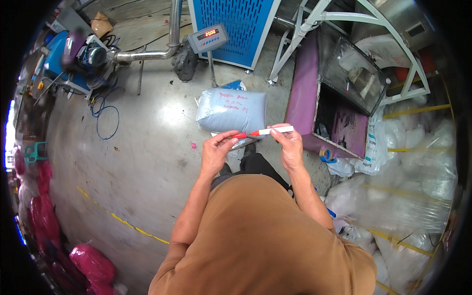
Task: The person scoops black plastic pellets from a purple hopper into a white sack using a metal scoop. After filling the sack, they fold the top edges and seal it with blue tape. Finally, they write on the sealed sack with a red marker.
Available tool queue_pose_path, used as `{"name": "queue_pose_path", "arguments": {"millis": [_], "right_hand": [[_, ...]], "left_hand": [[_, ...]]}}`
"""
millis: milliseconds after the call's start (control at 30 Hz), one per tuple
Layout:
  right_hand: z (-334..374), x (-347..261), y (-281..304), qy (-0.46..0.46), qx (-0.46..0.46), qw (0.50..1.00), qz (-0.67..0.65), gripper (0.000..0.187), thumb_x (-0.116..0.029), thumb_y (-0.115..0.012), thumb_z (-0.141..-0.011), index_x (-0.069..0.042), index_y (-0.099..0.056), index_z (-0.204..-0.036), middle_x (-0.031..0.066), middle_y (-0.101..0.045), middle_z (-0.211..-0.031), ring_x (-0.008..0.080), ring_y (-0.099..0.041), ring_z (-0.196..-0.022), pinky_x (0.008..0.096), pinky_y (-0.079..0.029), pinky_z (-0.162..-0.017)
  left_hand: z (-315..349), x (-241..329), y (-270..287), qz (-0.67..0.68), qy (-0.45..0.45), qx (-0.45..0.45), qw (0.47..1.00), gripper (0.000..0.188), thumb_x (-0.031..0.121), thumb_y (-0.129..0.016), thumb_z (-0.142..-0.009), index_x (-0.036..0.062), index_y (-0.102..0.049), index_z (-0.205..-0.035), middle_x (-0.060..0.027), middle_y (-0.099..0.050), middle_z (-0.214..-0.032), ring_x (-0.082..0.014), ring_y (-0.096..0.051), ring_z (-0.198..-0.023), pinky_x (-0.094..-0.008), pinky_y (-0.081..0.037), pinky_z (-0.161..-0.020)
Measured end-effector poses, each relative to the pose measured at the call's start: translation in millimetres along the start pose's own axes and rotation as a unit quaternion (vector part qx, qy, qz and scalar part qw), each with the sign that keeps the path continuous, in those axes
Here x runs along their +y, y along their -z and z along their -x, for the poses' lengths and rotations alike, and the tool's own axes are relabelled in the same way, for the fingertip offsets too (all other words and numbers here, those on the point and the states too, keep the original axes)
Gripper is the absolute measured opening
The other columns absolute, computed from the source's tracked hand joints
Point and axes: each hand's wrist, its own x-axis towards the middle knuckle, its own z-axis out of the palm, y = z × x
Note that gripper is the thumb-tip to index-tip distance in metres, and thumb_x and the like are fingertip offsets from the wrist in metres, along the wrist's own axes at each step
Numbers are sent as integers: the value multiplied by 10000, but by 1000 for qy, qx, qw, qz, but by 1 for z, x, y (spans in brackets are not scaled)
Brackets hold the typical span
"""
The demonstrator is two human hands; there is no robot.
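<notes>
My right hand [290, 146] pinches a white marker [281, 130] by its barrel, its red tip end pointing left. In my left hand [215, 151] is the red marker cap [240, 135], held between thumb and fingers. Cap and marker face each other with a small gap between them. Just beyond my hands a full pale blue plastic sack [231, 115] lies on a floor scale, with red handwriting on its top. The scale's grey display [209, 38] stands on a post behind the sack, its red digits lit.
A blue perforated cabinet [231, 29] stands behind the scale. To the right are an open purple metal box [302, 93], a white steel frame [319, 14] and wrapped clear bags [408, 182]. Machinery with a blue housing [56, 59] and pink bags [93, 263] are at left.
</notes>
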Motion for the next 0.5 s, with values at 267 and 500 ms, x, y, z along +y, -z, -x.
{"name": "queue_pose_path", "arguments": {"millis": [267, 500], "right_hand": [[-25, 0, 27, -12, -62, 998, 3, 157, -65, -740, -916, -26, -687, -1059, 63, -730, -1037, 102, -616, -923, 266, -467, -866], [-66, -14, 85, -23, -59, 998, 10, 175, -77, -764, -902, -13, -688, -1046, 6, -684, -965, 83, -596, -895, 248, -465, -821]], "left_hand": [[-2, 0, -22, -57, 5, 24, 998, 281, 78, -737, -916, -16, -729, -1180, -15, -717, -911, -72, -617, -833, -233, -499, -767], [-54, -20, -110, -18, 10, 17, 1000, 255, 77, -738, -920, -15, -741, -1157, -26, -735, -940, -76, -620, -820, -231, -502, -751]]}}
